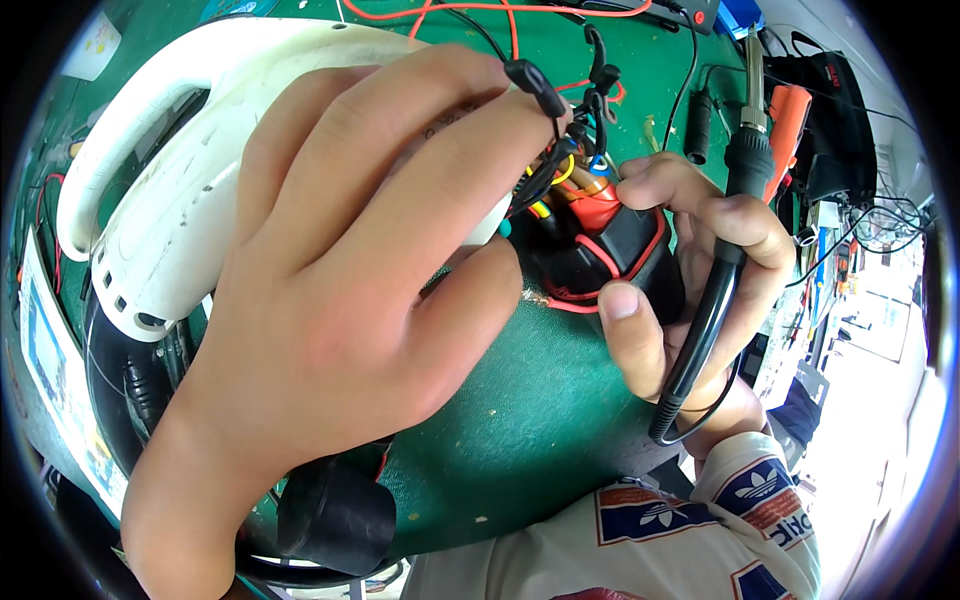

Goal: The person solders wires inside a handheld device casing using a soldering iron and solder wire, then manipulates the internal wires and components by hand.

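Note:
My left hand [340,270] is wrapped over a scuffed white plastic housing [170,220] with a looped handle, its thumb and forefinger closed about the end. Bundled black, yellow and blue wires [560,170] come out there, with black clips or sleeves above. My right hand [735,230] holds a soldering iron [748,165] across its fingers, metal end upward and black cable hanging below. Its thumb and fingertips also pinch a black part [640,245] with a red wire looped round it. A bare strand end of that wire shows beside the thumb. The left fingertips are partly hidden behind the wires.
A green mat [480,430] covers the bench. Red leads [515,35] run along the far side. At the right lie a black cylinder [699,128], an orange-handled thing [788,125] and a black pouch [840,130]. A black round cap [338,515] stands near the front edge.

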A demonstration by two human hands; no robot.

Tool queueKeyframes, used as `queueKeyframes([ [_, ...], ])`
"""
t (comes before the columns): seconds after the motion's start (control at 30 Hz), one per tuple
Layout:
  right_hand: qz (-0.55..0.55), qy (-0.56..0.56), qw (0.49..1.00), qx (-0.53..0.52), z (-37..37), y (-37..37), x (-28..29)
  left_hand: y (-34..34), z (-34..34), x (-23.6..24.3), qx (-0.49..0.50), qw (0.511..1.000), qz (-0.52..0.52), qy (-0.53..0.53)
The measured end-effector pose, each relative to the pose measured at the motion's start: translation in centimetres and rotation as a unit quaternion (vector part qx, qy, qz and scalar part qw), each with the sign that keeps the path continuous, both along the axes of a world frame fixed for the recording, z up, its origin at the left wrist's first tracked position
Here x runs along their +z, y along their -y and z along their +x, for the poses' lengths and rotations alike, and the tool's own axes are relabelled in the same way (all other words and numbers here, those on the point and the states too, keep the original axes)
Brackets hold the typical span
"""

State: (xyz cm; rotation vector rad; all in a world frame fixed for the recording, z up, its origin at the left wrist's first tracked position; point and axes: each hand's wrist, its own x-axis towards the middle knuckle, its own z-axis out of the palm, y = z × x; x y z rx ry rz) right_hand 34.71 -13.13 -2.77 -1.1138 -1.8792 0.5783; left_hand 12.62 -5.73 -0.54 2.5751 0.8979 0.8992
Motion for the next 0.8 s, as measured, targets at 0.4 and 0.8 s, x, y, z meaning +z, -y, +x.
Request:
queueKeyframes([
  [0.4, 0.004, -0.004, 1.000, 0.010, 0.33, -0.13, -0.05, -0.18, -0.60, -0.19, -0.055, 0.992, 0.089, -0.069],
  [0.8, -0.007, -0.008, 1.000, -0.008, 0.23, 0.14, -0.08, -0.41, -0.51, -0.58, -0.061, 0.989, 0.113, -0.072],
])
